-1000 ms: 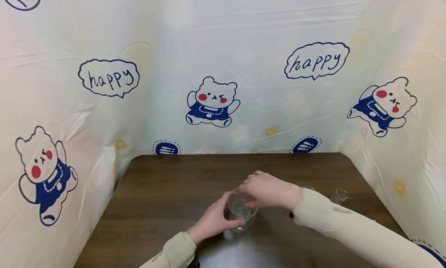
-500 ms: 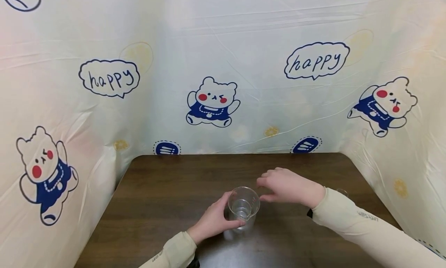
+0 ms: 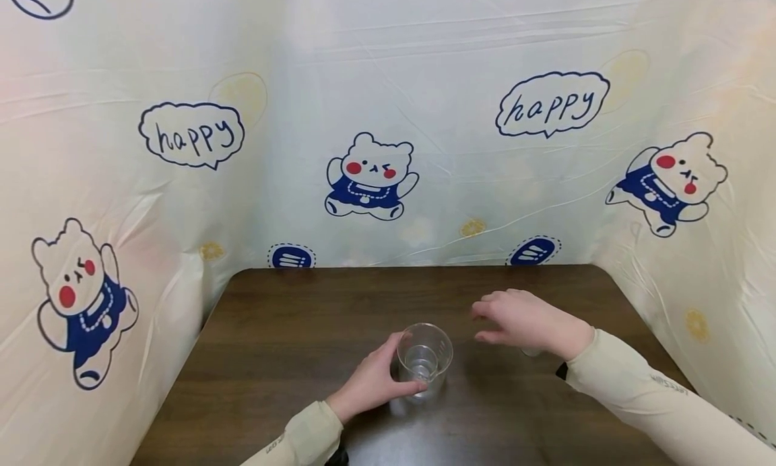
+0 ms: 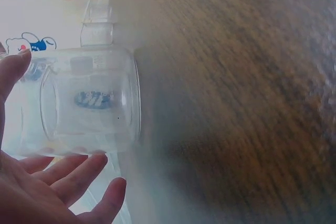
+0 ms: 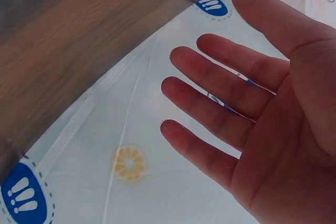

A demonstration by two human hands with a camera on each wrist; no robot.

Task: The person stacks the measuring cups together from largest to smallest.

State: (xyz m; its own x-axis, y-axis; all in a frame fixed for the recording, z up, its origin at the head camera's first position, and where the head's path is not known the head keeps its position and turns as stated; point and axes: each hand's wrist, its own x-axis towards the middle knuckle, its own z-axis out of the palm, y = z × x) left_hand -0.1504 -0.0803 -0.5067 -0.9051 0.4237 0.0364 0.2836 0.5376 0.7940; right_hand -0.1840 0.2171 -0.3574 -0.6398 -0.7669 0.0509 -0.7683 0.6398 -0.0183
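My left hand [image 3: 368, 385] holds a clear glass beaker [image 3: 444, 363] upright on the brown table, thumb on one side and fingers on the other. Through the beaker wall [image 4: 123, 77] in the left wrist view, a smaller clear glass vessel [image 4: 63, 121] shows, standing inside it. My right hand [image 3: 526, 321] hovers to the right of the beaker, apart from it and holding nothing. In the right wrist view its fingers [image 5: 199, 100] are spread and nearly straight. Part of another clear glass vessel [image 3: 531, 352] peeks out beneath the right hand; the rest is hidden.
The dark wooden table [image 3: 303, 318] carries everything. Behind the beaker, the left wrist view shows more clear glassware [image 4: 97, 32]. A pale curtain [image 3: 461, 183] printed with bears surrounds the table at the back and sides.
My right hand has come out of the beaker's mouth and moved to the right, its fingers loosened. The left hand stays on the beaker, which has not visibly moved.
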